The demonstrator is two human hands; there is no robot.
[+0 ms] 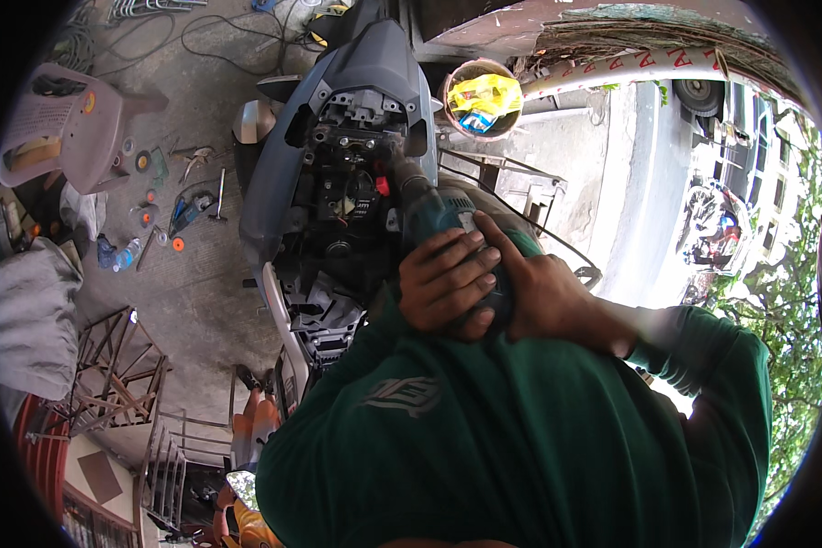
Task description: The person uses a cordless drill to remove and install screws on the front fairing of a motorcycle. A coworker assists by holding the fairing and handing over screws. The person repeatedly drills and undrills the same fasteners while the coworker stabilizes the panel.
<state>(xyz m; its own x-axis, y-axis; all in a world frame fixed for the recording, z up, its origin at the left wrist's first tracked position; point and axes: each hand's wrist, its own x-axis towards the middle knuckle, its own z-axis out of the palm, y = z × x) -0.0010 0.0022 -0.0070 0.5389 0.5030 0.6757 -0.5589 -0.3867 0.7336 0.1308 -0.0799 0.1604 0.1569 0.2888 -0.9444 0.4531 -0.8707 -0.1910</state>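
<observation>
A teal power drill point(434, 212) points away from me, its dark front end at the right side of a grey motorcycle point(367, 64). My left hand point(449, 281) wraps round the drill's body with its fingers curled over the top. Pressed against the drill's rear from the right is my right hand point(553, 290), its palm side hidden. The motorcycle's seat area is uncovered, showing a metal bracket, dark parts and a small red piece point(382, 185) near the drill's tip. The drill's very tip and its contact point are too dark to make out.
Right of the motorcycle stands a bucket point(447, 99) holding a yellow plastic bag point(489, 91). On the concrete floor at left lie a hammer point(221, 197), a water bottle point(128, 254) and several small tools, near a plastic chair point(75, 119). Cables cross the far floor.
</observation>
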